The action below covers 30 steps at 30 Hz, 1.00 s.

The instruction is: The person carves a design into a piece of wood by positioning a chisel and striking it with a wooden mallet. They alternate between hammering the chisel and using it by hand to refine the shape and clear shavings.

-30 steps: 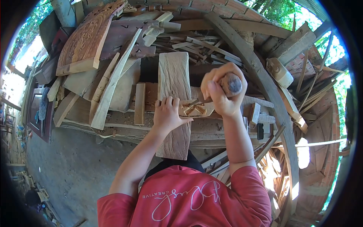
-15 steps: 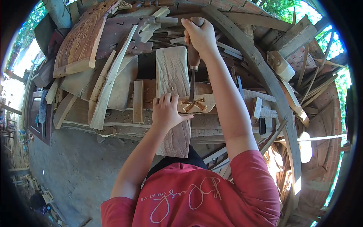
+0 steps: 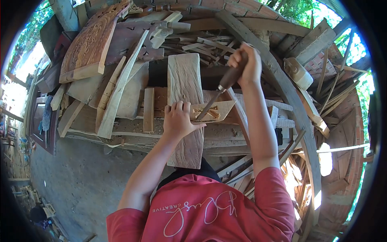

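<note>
My right hand [image 3: 250, 66] is wrapped around the wooden handle of a chisel [image 3: 231, 78]. Its blade slants down to the left, and the tip meets the near side of a carved hollow in a small wood piece [image 3: 224, 109]. Pale cut fibres and chips show inside that hollow. With fingers over its left end and thumb along the near edge, my left hand [image 3: 176, 119] grips this piece. Underneath runs a long, rough-grained board [image 3: 184, 76], its near end close to my body. The left end of the piece is hidden by my hand.
A workbench [image 3: 121, 128] carries a short upright-lying block [image 3: 148, 109] left of my hands. A carved panel [image 3: 86, 44] leans at the back left. Wood scraps [image 3: 209, 45] pile up behind, and a curved beam [image 3: 278, 76] arches at right beside a plastic jug [image 3: 298, 73].
My right hand has moved right and towards me, tilting the chisel from nearly upright to a slant. Its tip has shifted to the hollow's near left side. My left hand stays put.
</note>
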Motion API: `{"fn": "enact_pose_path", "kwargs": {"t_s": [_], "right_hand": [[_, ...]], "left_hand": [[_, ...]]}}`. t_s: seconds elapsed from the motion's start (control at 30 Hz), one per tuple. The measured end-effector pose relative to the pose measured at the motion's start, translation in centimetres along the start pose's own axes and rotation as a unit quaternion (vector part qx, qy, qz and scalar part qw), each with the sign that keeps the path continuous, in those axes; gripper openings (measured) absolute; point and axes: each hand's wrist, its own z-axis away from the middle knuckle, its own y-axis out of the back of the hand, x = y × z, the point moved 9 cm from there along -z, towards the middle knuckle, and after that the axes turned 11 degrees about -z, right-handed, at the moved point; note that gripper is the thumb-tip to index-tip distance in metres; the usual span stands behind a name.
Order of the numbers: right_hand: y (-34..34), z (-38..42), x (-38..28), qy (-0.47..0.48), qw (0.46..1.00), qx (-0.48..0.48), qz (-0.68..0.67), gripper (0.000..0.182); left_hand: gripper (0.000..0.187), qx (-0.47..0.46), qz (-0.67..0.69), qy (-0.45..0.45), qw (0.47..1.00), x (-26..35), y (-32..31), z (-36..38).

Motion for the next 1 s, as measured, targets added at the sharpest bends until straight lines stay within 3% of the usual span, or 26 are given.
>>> {"fn": "enact_pose_path", "kwargs": {"t_s": [0.13,0.3,0.67,0.73,0.87,0.93,1.0], "right_hand": [[-2.3,2.3,-5.4,0.101,0.989,-0.105,0.021,0.011],[-3.8,5.0,-7.6,0.162,0.978,-0.125,0.034,0.009],[-6.5,7.8,-3.8,0.154,0.968,-0.177,0.084,0.007],[-6.8,8.2,-3.4,0.155,0.967,-0.183,0.085,0.009],[-7.4,9.4,-2.0,0.131,0.965,-0.189,0.128,0.01],[-7.8,10.0,-1.9,0.189,0.938,-0.196,0.217,0.012],[-7.9,10.3,-1.2,0.169,0.948,-0.177,0.206,0.015]], "left_hand": [[0.081,0.006,-0.011,-0.008,1.0,0.1,0.1,0.1],[0.081,0.006,-0.017,-0.008,1.0,0.2,0.1,0.1],[0.08,0.025,-0.024,-0.006,0.999,0.1,0.2,0.2],[0.085,-0.025,-0.016,-0.004,1.0,0.0,-0.5,0.1],[0.086,-0.032,-0.018,0.002,0.999,0.1,-0.3,0.1],[0.088,-0.006,-0.026,-0.001,1.0,0.1,-0.1,0.1],[0.088,-0.035,-0.025,0.001,0.999,0.0,-0.2,0.0]]}}
